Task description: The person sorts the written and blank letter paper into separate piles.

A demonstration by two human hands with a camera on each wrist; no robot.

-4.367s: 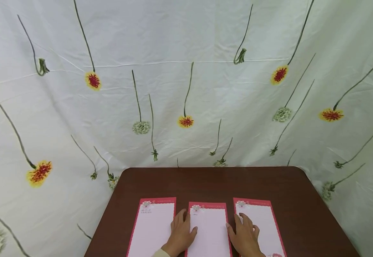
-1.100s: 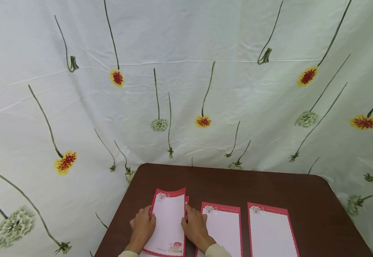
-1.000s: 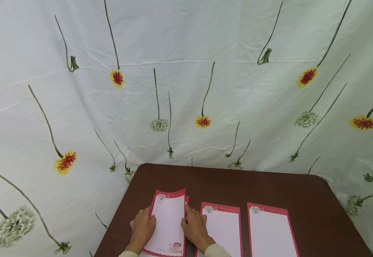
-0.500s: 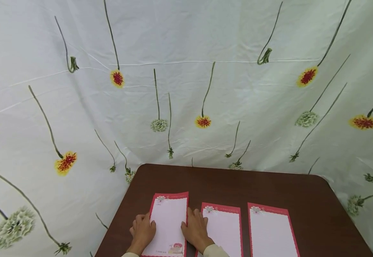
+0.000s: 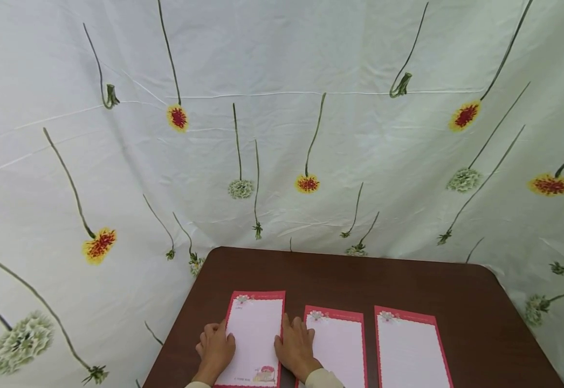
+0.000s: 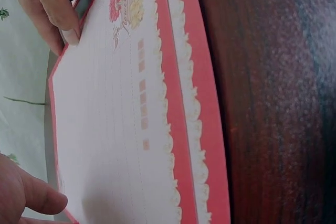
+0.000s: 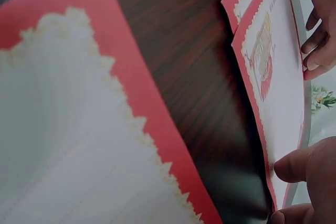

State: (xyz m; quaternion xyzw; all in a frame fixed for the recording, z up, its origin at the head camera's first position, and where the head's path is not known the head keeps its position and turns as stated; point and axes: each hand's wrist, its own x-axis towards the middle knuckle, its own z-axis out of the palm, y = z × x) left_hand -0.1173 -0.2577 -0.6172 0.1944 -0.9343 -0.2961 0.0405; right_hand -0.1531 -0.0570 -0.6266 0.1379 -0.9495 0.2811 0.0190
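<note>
A letter sheet [image 5: 255, 337] with a red border, a flower print at its top corner and a small picture at the bottom lies over another such sheet [image 6: 203, 72] at the table's left side. The lower sheet's edge shows past the upper one in both wrist views. My left hand [image 5: 214, 347] holds the stack's left edge, thumb over the paper and the other fingers bent beside it. At the opposite edge my right hand [image 5: 295, 345] pinches the paper between thumb and fingers. That hand also overlaps the middle sheet [image 5: 340, 345].
On the brown table [image 5: 340, 275] the middle sheet lies to the right of the stack, a narrow gap between them. Further right is a third matching sheet [image 5: 410, 350]. A white curtain [image 5: 272, 64] printed with flowers hangs behind the table.
Both hands have carried the middle sheet left onto the left one. Its bowed top has since come down flat and lined up with the sheet beneath. The hands have barely moved in the last half second.
</note>
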